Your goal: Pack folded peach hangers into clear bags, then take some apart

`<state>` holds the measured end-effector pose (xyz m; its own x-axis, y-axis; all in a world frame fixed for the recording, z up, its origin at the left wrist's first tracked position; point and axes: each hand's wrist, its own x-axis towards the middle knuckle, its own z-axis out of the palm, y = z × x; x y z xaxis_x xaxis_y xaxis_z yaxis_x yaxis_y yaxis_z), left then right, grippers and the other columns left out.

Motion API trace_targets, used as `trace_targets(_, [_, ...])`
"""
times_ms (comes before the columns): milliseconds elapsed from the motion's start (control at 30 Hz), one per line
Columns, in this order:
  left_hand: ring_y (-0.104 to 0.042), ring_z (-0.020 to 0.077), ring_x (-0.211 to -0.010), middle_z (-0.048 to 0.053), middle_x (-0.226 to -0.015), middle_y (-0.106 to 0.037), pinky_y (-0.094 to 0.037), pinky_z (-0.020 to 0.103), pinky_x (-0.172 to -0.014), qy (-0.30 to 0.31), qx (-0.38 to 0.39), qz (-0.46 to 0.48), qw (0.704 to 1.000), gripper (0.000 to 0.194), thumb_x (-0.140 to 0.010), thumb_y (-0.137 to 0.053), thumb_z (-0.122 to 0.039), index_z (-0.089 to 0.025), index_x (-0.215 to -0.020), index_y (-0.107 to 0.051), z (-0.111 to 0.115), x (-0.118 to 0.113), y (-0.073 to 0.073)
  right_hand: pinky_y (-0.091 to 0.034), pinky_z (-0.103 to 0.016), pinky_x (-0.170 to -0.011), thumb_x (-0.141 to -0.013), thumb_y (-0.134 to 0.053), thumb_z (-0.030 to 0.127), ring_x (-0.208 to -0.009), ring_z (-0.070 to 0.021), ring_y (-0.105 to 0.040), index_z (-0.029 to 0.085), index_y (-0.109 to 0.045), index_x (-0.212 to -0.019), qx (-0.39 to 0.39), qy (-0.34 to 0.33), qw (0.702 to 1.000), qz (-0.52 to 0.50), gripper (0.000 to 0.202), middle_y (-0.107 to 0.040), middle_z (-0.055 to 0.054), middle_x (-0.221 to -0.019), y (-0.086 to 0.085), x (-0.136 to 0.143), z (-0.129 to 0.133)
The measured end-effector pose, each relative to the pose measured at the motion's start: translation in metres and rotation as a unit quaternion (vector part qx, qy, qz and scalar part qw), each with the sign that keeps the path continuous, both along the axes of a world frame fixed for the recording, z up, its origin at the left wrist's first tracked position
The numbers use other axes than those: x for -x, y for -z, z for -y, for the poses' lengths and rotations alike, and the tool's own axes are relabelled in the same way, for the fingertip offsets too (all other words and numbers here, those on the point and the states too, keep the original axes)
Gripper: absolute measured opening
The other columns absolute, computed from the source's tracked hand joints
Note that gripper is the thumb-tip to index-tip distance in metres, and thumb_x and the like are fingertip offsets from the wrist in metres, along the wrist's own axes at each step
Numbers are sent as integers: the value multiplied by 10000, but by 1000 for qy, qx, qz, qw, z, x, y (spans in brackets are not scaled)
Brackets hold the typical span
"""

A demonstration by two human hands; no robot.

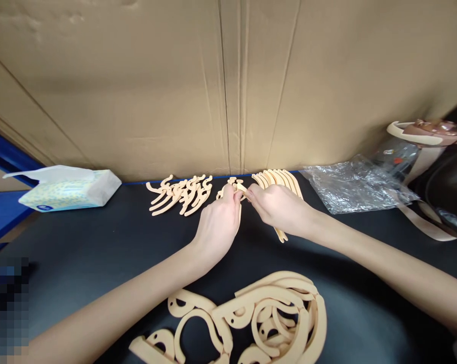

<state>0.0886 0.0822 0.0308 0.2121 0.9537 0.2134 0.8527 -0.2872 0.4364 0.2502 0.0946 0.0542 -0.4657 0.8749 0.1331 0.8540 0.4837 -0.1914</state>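
Observation:
My left hand (219, 222) and my right hand (279, 206) meet over the far middle of the table, fingers pinched. Between their fingertips shows the end of a beige plastic hanger piece (243, 190); a strip of beige also runs down beside my left palm. How the held parts fit together is hidden by the fingers. Just behind my hands lies a small heap of beige bits (234, 180). A neat row of curved hanger arms (285, 178) sits behind and under my right hand. Left of my hands is a loose pile of slim hooked pieces (184, 194).
Near the front edge lies a heap of larger beige hanger pieces (277, 293). A tissue pack (71, 189) is at the far left. Clear plastic wrapping (353, 184) and a brown-lidded bottle with a strap (427, 132) are at the right. Cardboard (156, 91) walls the back.

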Motion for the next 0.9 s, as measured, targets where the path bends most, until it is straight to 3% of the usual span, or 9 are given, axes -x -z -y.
trace_targets(100, [-538, 188, -553, -17, -657, -493, -212, 257, -532, 8, -8, -23, 1000, 120, -1050, -416, -263, -207, -981, -497, 12, -8, -3, -424, -271, -607, -1026, -368, 168, -553, -139, -604, 180, -633, -824, 29, -29, 998, -47, 334, -661, 4, -604, 2, -9, -13])
trace_targets(233, [-549, 187, -569, -8, -666, -562, -254, 265, -556, 20, -11, -34, 999, 217, -1055, -407, -354, -214, -983, -556, 6, 0, -31, -466, -266, -641, -1083, -245, 304, -571, -141, -647, 203, -628, -903, -7, 7, 995, -104, 435, -668, 21, -593, -2, -33, -32])
trace_targets(367, [-572, 222, -616, 16, -644, -604, -314, 297, -585, -16, 16, -60, 998, 361, -998, -464, -489, -226, -801, -612, -42, 52, -47, -416, -313, -588, -1048, -363, 408, -556, -182, -622, 209, -604, -991, -107, 78, 983, -124, 317, -712, -25, -693, -7, -73, -46])
trace_targets(433, [-613, 270, -676, 53, -661, -620, -360, 326, -613, -43, 31, -84, 995, 370, -950, -497, -492, -225, -719, -609, -62, 80, -41, -433, -327, -611, -997, -480, 401, -633, -207, -664, 219, -598, -989, -146, 96, 977, -125, 217, -759, -59, -812, -3, -95, -51])
trace_targets(500, [-659, 352, -933, 126, -937, -691, -441, 374, -728, -66, 18, -97, 993, 302, -924, -506, -465, -211, -861, -657, -69, 98, -31, -479, -341, -657, -979, -525, 392, -731, -229, -711, 226, -603, -976, -171, 104, 972, -125, 183, -781, -77, -898, 5, -112, -53])
trace_targets(567, [-555, 416, -1233, 194, -1271, -611, -459, 448, -899, -59, 0, -99, 993, 384, -949, -452, -470, -179, -1117, -639, -60, 102, -23, -521, -358, -706, -993, -526, 394, -817, -241, -733, 222, -622, -987, -184, 101, 970, -120, 197, -784, -92, -956, 18, -124, -51])
trace_targets(633, [-511, 389, -1301, 172, -1353, -569, -443, 459, -995, 3, 18, -95, 995, 463, -973, -430, -539, -190, -1222, -604, -38, 94, -22, -552, -380, -769, -1011, -528, 399, -892, -234, -729, 208, -652, -1017, -183, 85, 974, -105, 228, -774, -97, -1011, 33, -131, -48])
trace_targets(767, [-675, 226, -973, -19, -1133, -691, -501, 301, -795, 225, 215, -98, 945, 429, -813, -737, -611, -324, -1124, -674, 22, 67, -28, -585, -415, -871, -1001, -605, 409, -979, -192, -696, 181, -682, -1102, -144, 36, 986, -77, 261, -725, -70, -1124, 59, -135, -42])
trace_targets(900, [-645, 217, -864, -7, -915, -688, -412, 300, -713, 247, 306, -114, 912, 164, -823, -706, -295, -252, -980, -685, 59, 55, -22, -596, -422, -874, -990, -634, 390, -1000, -196, -698, 176, -681, -1151, -102, 18, 991, -82, 272, -715, -74, -1172, 68, -136, -38])
